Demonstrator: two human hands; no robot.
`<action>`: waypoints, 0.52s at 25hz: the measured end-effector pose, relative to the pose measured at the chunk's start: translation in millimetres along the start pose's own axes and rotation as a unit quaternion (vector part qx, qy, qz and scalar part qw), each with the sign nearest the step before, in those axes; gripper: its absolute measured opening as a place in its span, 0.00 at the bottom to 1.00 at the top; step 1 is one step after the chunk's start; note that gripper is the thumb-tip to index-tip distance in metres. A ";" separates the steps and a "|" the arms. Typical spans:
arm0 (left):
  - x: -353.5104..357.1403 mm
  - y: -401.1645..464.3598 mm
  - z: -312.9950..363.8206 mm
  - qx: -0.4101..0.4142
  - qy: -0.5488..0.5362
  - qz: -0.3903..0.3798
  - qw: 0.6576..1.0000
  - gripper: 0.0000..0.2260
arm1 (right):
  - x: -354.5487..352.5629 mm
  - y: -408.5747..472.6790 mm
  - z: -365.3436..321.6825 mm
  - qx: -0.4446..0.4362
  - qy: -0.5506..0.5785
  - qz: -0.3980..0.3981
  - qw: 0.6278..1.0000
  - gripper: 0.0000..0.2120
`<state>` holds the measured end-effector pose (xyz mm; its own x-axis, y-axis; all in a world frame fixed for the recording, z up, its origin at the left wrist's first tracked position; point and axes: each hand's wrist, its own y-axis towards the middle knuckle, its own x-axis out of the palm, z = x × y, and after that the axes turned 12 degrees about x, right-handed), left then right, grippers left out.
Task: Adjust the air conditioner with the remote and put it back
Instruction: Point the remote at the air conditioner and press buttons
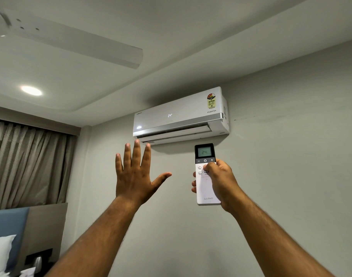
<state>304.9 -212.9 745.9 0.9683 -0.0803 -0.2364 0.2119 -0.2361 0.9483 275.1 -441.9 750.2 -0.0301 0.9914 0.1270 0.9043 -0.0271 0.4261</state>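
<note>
A white air conditioner (179,116) hangs high on the grey wall, its front display reading 24 and its bottom flap slightly open. My right hand (221,181) grips a white remote (206,188) with a dark top; the remote's screen also reads 24. It is held upright below the unit's right half, with my thumb resting on the buttons under the power key. My left hand (136,174) is raised with fingers spread wide, palm toward the unit, fingertips just under its left end. It holds nothing.
A white ceiling fan blade (77,45) reaches across the upper left, with a round ceiling light (31,90) below it. Beige curtains (29,164) hang at left. A blue headboard (7,224), a white pillow (1,252) and a dark wall socket panel (39,258) sit at the lower left.
</note>
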 end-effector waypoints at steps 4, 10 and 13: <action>0.8 0.7 2.7 0.004 -0.003 0.006 1.000 0.45 | -0.8 0.7 0.8 -0.001 0.000 0.003 1.000 0.10; 0.5 1.4 3.2 0.001 0.002 0.002 1.000 0.45 | -2.6 -0.8 0.8 -0.003 -0.001 0.004 1.000 0.10; -0.1 0.2 2.7 0.002 0.002 0.004 1.000 0.45 | -2.8 -1.5 0.0 -0.003 -0.002 0.005 1.000 0.10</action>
<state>304.5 -215.6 745.5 0.9704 -0.0778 -0.2287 0.2045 -0.2392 0.9492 273.8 -444.7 749.2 -0.0197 0.9916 0.1279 0.9020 -0.0376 0.4302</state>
